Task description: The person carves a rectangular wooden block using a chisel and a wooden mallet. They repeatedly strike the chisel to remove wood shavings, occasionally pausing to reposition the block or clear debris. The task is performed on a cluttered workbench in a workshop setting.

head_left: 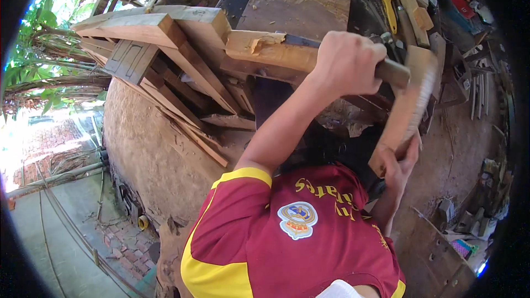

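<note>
Curved wooden piece [402, 113], right of centre in the frame: blur obscures its pale edge; its long axis rises steeply, upper end leaning right. The right hand [401, 165], partly hidden, grasps the lower end. The left hand [349, 62] clenches a dark rod [393, 73], largely covered. Top: cluttered worktop [364, 11]; left: brown earthen floor [141, 124].

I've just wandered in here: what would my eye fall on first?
Probably the maroon-and-yellow shirt, filling the lower middle. Above it, right of centre, the right hand holds the lower end of a blurred wooden piece, while the left hand clutches a dark rounded tool near its upper part. A yellow-handled brush lies near the top.
</note>
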Demonstrator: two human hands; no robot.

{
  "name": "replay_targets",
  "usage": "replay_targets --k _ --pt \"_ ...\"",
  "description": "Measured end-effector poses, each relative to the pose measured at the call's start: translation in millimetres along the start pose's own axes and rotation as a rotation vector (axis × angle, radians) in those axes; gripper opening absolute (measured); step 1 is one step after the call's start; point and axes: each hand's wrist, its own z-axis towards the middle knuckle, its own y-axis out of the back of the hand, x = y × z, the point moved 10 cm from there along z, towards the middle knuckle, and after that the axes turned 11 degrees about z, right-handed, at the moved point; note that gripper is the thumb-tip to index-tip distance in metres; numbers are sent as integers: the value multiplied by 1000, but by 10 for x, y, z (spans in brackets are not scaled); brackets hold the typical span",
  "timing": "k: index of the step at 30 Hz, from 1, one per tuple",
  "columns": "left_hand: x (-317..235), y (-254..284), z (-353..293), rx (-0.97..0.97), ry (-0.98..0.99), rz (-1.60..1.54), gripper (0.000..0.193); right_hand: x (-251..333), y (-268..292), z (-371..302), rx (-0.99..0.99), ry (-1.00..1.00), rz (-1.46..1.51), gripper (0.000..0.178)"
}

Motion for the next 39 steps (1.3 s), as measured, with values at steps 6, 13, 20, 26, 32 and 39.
replay_targets --k 6,13,20,26,32,39 --pt "-104 481 -113 -239 -102 -177 23 17 -660 -212 370 -539 713 84" --pt "-30 543 -106 -269 -93 -303 24 223 -848 -168 582 -191 263 76" --pt "65 586 -77 -214 -49 -377 24 462 -908 -173 551 -49 49 64" --pt "231 726 -83 -216 73 -588 24 564 -922 -212 509 -28 28 61" --pt "257 954 -103 -233 4 -627 19 590 -966 -259 503 -89 64 64" --pt "212 779 -14 -246 43 -500 18 552 -930 -167 416 10 28 70"
